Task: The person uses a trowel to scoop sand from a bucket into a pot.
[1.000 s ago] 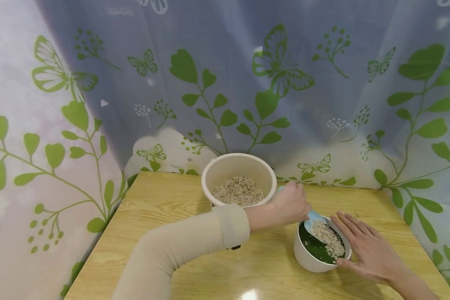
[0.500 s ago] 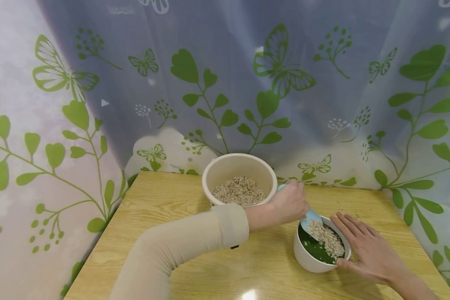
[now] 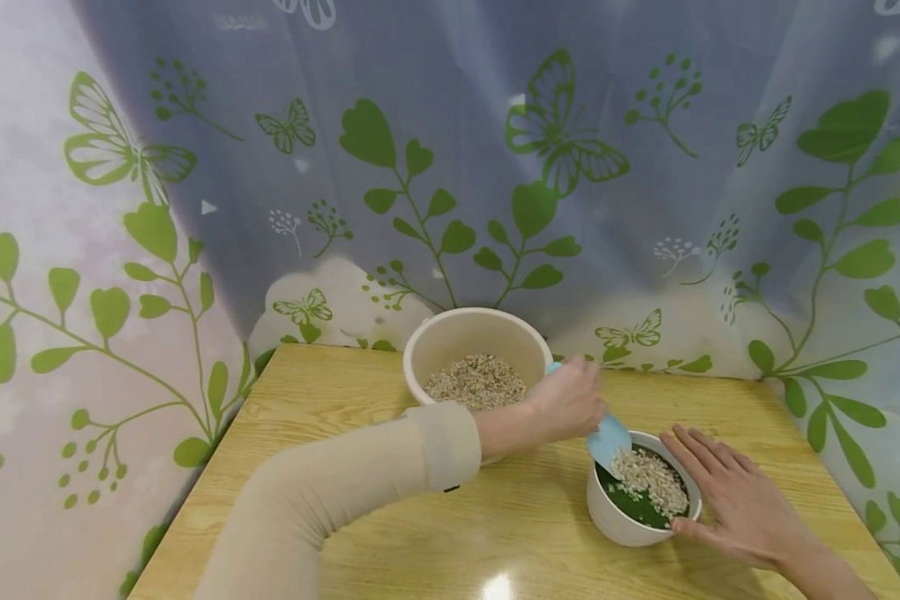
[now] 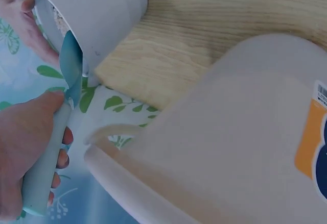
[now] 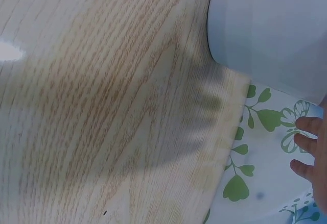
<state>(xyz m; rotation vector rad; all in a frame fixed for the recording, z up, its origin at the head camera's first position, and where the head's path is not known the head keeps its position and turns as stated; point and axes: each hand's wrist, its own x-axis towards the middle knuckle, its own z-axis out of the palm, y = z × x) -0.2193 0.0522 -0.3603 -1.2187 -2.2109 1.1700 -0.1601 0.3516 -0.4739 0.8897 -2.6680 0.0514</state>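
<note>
My left hand (image 3: 566, 402) grips the handle of a light blue trowel (image 3: 608, 443). The trowel's blade tips down over the left rim of a white pot (image 3: 618, 521). Pale gravel (image 3: 651, 483) lies heaped over a dark green surface inside the pot, just past the blade's tip. On the pot's right side rests my right hand (image 3: 753, 504), fingers spread and fairly straight, thumb at the near rim. The left wrist view shows the fingers wrapped round the trowel handle (image 4: 48, 157). In the right wrist view only some fingertips (image 5: 306, 145) appear beside the pot (image 5: 271, 30).
A larger cream bucket (image 3: 495, 333), partly filled with mixed gravel (image 3: 476, 382), stands behind my left forearm at the back of the wooden table (image 3: 322, 383). A patterned curtain (image 3: 450, 158) hangs directly behind the table.
My left hand has drawn the trowel a little to the left. Gravel that lay on its blade has slid into the pot. My right hand and the pot stay in place.
</note>
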